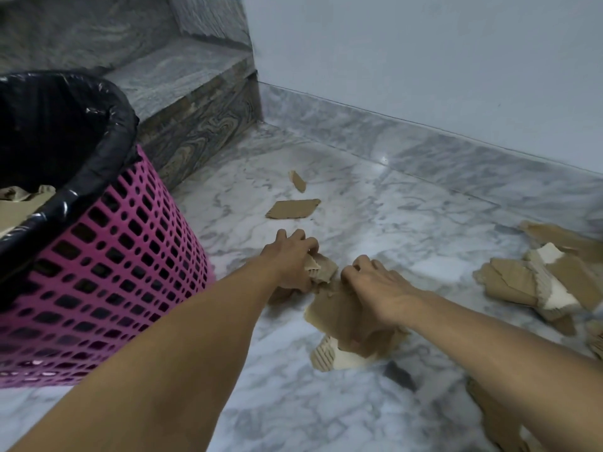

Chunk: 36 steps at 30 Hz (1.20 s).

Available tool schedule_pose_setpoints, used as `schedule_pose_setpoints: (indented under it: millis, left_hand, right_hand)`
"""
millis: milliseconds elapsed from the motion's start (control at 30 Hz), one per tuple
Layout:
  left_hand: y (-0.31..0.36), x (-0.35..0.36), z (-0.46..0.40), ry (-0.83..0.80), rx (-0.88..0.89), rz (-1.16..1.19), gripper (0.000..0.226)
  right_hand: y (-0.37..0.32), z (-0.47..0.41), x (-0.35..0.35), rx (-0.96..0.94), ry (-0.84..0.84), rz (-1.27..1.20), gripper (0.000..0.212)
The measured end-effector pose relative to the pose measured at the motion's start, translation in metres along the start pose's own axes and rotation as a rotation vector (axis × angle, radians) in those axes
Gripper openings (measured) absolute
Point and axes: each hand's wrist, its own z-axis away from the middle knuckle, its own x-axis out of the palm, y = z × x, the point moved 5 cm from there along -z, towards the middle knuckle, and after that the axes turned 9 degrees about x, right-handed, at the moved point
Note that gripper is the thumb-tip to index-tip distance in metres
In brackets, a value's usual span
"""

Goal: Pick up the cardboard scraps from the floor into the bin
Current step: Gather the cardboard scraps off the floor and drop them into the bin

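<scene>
Brown corrugated cardboard is lying scattered over the grey-veined marble floor (408, 223). My left hand (290, 262) is curling its fingers round a small torn scrap (321, 269) and gripping it just above the floor. My right hand (375, 285) is pressing down with bent fingers on the large flat piece (336, 314), gripping its upper edge; a ridged offcut (324, 353) is lying against that piece's near edge. Beyond my hands, two loose scraps are lying apart on the open floor: a flat rectangular one (293, 208) and, farther off, a narrow sliver (297, 181). To my right, a pile of torn cardboard (538, 278) is resting near the marble skirting (456, 158), and more pieces are showing under my right forearm at the lower edge. The pink perforated bin (124, 256) is standing to my left, lined with a black bag (81, 125), with cardboard already lying inside it (23, 203). Behind the bin, dark patterned stone steps (182, 93) are rising against the pale wall (424, 53). My left forearm is passing just beside the bin's wall.
</scene>
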Motion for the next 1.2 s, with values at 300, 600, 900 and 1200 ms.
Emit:
schedule_pose_setpoints:
  millis: [300, 600, 900, 1200]
  left_hand:
    - [0.003, 0.009, 0.013, 0.067, 0.056, -0.094, 0.056]
    - [0.014, 0.010, 0.014, 0.036, -0.033, -0.061, 0.068]
    - [0.034, 0.024, 0.005, 0.023, -0.078, -0.230, 0.048]
    - [0.033, -0.008, 0.032, 0.127, -0.039, -0.304, 0.033]
  right_hand:
    - [-0.009, 0.009, 0.004, 0.024, -0.117, -0.119, 0.081]
    - [0.022, 0.007, 0.007, 0.101, -0.224, -0.180, 0.036]
    - [0.061, 0.007, -0.015, 0.182, -0.173, -0.276, 0.038]
    - [0.066, 0.022, -0.044, 0.215, -0.103, -0.426, 0.045]
